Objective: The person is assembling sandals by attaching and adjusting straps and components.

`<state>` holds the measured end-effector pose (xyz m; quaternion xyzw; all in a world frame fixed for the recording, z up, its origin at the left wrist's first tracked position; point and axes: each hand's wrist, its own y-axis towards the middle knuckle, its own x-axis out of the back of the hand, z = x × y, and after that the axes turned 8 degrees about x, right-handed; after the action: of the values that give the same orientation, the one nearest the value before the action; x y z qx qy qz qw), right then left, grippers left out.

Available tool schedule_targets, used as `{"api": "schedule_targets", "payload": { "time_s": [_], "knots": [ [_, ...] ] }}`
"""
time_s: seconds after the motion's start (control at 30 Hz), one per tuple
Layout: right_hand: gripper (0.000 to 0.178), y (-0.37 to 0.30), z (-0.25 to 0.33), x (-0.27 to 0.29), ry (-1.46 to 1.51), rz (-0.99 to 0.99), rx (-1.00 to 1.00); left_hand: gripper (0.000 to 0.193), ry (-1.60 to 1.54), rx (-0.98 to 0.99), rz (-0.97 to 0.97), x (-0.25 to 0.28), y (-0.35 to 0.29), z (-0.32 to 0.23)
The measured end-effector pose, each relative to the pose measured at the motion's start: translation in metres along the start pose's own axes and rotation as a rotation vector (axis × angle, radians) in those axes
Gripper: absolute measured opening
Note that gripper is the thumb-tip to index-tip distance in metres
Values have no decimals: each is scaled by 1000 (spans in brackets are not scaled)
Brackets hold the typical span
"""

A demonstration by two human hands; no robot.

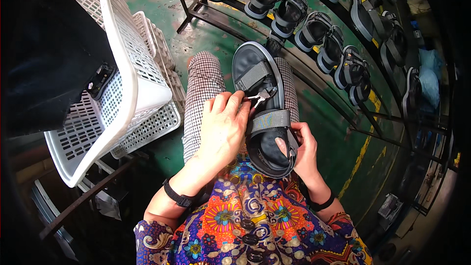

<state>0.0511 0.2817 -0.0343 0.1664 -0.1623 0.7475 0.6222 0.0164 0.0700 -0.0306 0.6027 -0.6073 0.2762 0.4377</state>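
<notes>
A grey and black strapped sandal (255, 73) lies over my lap, its toe pointing away and its heel close to my body. My right hand (305, 149) grips it at the heel, with the thumb pressed inside on the footbed and the fingers round the outer side. My left hand (223, 122) is closed beside the sandal's left edge. From its fingertips a small silver pair of snips (262, 96) reaches in over the footbed, between the front strap and the ankle strap. My left palm and the handles are hidden.
On the right, a dark metal rack (338, 110) carries several similar sandals (314, 30) in rows. White perforated plastic baskets (130, 64) stand at my left, with a black sheet (49, 54) hanging over one. A blue plastic bag (430, 76) is at the far right.
</notes>
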Motion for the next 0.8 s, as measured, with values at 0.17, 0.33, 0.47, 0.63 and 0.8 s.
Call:
{"api": "schedule_targets", "payload": {
  "time_s": [0.17, 0.33, 0.47, 0.63, 0.8],
  "knots": [
    [37, -1, 5, 0, -84, -7, 41, 28, 17, -2, -1, 1, 1, -3],
    [37, 1, 12, -2, -184, -21, 103, 27, 189, -22, 69, 5, 1, -9],
    [39, -1, 10, -2, -203, -30, 117, 21, 202, -13, 135, 6, 0, -7],
    [40, 2, -5, 3, 301, 33, -143, 31, -433, 52, 146, -1, 9, 28],
    [45, 7, -15, 11, 517, 120, -219, 35, -705, 48, 201, -8, 8, 47]
  ]
}}
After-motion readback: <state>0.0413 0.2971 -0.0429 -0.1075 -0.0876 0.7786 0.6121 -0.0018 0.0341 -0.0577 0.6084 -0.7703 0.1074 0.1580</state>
